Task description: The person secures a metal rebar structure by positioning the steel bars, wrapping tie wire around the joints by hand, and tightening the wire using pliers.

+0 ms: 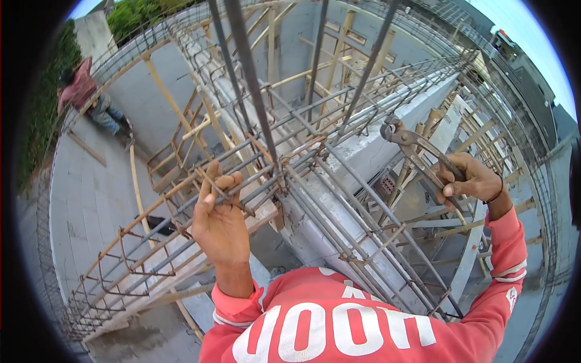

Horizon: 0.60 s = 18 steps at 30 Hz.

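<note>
My right hand point(467, 178) is closed around the handles of a pair of pincers point(417, 148), whose worn metal jaws point up and left, apart from the rebar. At the left rebar cage point(175, 209), my left hand point(221, 227) is raised with its fingers curled about a short, thin rusty steel rod point(227, 195). Whether this rod is part of a stirrup I cannot tell. Just beyond that hand, the horizontal cages cross at a joint point(283, 181), where upright rebars point(257, 91) rise. Rusty wire or thin bar point(305, 147) shows near the crossing.
Another person point(88, 91) is on the block wall at far left. Concrete beams point(339, 224) run beneath the cages, with a drop to the lower floor on both sides. Timber props point(163, 91) stand inside the grey walls. Another long cage point(357, 199) extends right of centre.
</note>
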Available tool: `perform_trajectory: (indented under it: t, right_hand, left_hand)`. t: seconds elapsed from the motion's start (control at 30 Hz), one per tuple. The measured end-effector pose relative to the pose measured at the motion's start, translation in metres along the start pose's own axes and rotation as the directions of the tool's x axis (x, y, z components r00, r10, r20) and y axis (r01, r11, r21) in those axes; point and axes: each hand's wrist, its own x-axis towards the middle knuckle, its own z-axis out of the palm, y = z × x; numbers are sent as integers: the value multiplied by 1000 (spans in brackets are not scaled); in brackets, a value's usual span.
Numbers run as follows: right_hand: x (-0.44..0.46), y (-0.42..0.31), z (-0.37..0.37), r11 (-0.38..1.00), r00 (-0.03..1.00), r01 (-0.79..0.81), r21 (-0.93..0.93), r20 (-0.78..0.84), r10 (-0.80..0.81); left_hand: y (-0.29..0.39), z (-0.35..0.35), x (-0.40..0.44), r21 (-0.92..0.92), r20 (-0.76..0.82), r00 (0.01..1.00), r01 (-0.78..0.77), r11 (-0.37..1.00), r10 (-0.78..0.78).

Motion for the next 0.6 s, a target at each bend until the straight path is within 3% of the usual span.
perform_trajectory:
  t: [0.03,0.1,0.17,0.2,0.3,0.33,0.37,0.43,0.47,0.57,0.6]
  right_hand:
    - [-4,-7,8,994,995,105,-29,1,-105]
    - [-12,-26,33,990,990,127,-62,-54,-130]
    - [-18,-33,52,985,982,157,-68,-94,-163]
    - [-21,-34,55,974,981,172,-149,-66,-183]
    - [-33,-38,75,951,953,216,-221,-165,-255]
    - [-38,-40,78,880,928,261,-396,-148,-342]
    - [-43,-37,82,886,929,252,-390,-158,-333]
    - [-58,-26,93,924,877,144,-355,-387,-285]
    - [-62,-22,99,795,848,134,-592,-346,-400]
    - [-82,-14,123,759,816,0,-651,-438,-376]
    - [-88,-10,131,662,799,-18,-749,-409,-441]
  left_hand:
    - [-2,1,-2,30,-3,999,-36,999,36]
    - [-11,2,-10,58,30,997,-67,996,66]
    - [-25,11,-21,333,25,945,-315,889,326]
    - [-27,9,-25,451,116,929,-365,814,352]
    - [-35,6,-38,503,158,905,-417,757,394]
    - [-33,3,-41,513,208,903,-428,744,376]
    - [-32,-2,-46,513,210,908,-418,749,363]
    - [-30,-14,-56,615,236,912,-408,675,336]
    - [-31,-13,-62,618,240,918,-396,679,317]
    - [-29,-29,-84,709,248,906,-411,573,344]
    - [-26,-60,-93,768,358,877,-472,434,320]
